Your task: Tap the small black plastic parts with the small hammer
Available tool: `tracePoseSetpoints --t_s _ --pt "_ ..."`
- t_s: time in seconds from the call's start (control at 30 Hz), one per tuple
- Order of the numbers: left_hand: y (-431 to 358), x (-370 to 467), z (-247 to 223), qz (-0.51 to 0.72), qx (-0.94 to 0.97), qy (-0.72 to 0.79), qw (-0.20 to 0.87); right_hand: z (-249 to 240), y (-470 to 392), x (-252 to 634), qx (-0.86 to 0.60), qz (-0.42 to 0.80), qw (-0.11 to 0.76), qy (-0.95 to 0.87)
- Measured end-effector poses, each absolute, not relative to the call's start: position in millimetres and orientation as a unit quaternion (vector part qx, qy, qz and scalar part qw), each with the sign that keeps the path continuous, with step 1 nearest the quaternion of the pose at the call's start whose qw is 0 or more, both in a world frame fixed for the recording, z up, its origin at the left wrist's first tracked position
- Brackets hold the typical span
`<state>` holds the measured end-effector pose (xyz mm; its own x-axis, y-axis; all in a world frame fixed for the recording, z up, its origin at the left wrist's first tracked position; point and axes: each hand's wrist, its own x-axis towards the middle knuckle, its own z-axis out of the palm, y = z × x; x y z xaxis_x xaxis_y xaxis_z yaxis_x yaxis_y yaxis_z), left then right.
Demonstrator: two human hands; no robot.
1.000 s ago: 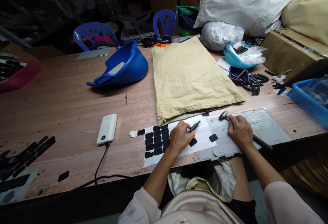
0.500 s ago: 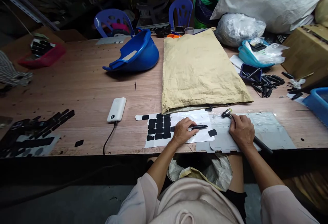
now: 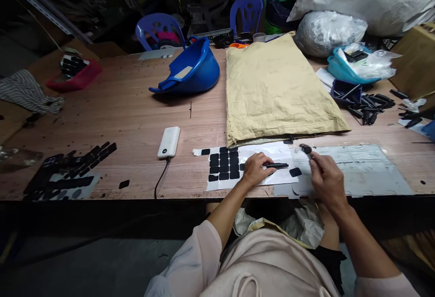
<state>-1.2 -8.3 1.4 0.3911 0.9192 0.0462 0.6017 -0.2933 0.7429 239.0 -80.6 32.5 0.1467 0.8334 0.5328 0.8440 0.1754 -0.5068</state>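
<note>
And up goes my right hand (image 3: 329, 180), gripping the dark, blunt-headed hammer (image 3: 306, 149) above the flat grey board (image 3: 377, 174); my left hand (image 3: 257, 169) still pinches the slim black rod (image 3: 280, 165) over white paper (image 3: 280, 153).

Wood-grain tabletop (image 3: 129, 116), smooth with a low sheen, scuffed at the front edge; blue scoop-shaped basin (image 3: 205, 70), glossy plastic; tan sack (image 3: 272, 93), matt, creased, paper-like; white power bank (image 3: 170, 138), smooth plastic; white sheet (image 3: 282, 178), paper, bearing matt black patches (image 3: 224, 176); stuffed bag (image 3: 329, 34), crinkled glossy plastic; striped cloth (image 3: 27, 91), rumpled fabric; hammer head (image 3: 305, 148), finish blurred.
</note>
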Motion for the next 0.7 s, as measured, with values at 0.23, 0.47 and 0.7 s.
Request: tracePoseSetpoints --t_s 0.23,0.47,0.7 --pt "-9 1 2 0.249 0.762 0.496 0.333 44 -102 177 -0.566 0.066 0.409 -0.713" --pt "-8 0 3 0.248 0.763 0.494 0.334 31 -103 176 -0.561 -0.004 0.346 -0.752" --pt "-9 1 0 0.262 0.762 0.492 0.331 31 -105 184 -0.586 -0.023 0.36 -0.726"
